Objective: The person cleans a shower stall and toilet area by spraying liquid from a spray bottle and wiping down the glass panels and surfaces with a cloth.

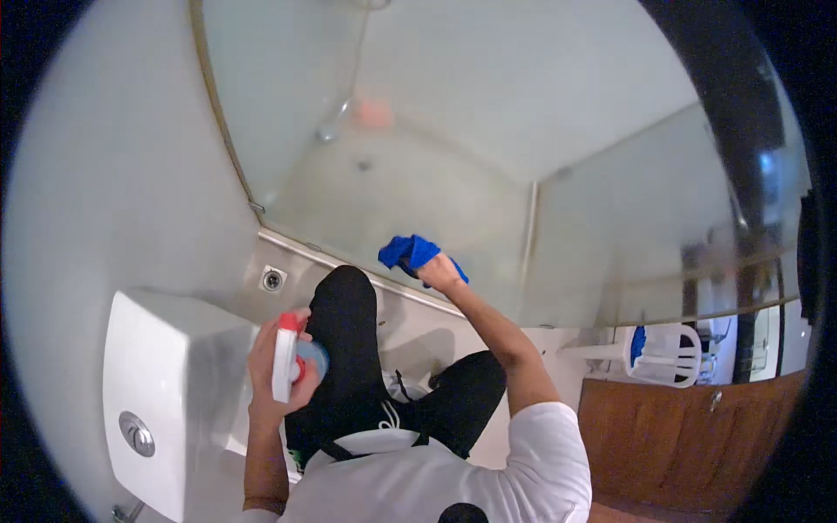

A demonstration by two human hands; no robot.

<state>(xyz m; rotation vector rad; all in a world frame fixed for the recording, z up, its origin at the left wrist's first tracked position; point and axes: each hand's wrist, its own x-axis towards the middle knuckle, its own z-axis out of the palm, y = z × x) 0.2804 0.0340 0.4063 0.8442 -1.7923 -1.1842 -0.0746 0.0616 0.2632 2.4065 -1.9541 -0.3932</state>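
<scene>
White toilet tank (153, 383): seen at far left, fitted with a round flush button (137, 434).
Floor drain (272, 279): set in the floor near the shower's bottom rail.
Left hand (266, 370): fingers curled closed around the top of a spray bottle (285, 357) with a white-and-red head; its pale blue body is partly hidden by the hand.
Shower head (327, 132): seen blurred through the glass.
Left knee (345, 292): dressed in black, placed between the two hands.
Glass panel (410, 187): stood between the hands and the shower head.
Blue cloth (410, 252): bunched and held in front of the glass; contact cannot be told.
Right hand (440, 274): fingers closed on the cloth, fingertips partly covered.
White plastic chair (684, 357): placed at right, a second blue cloth (638, 343) laid on it.
Brown wooden door (680, 436): seen beside the chair.
</scene>
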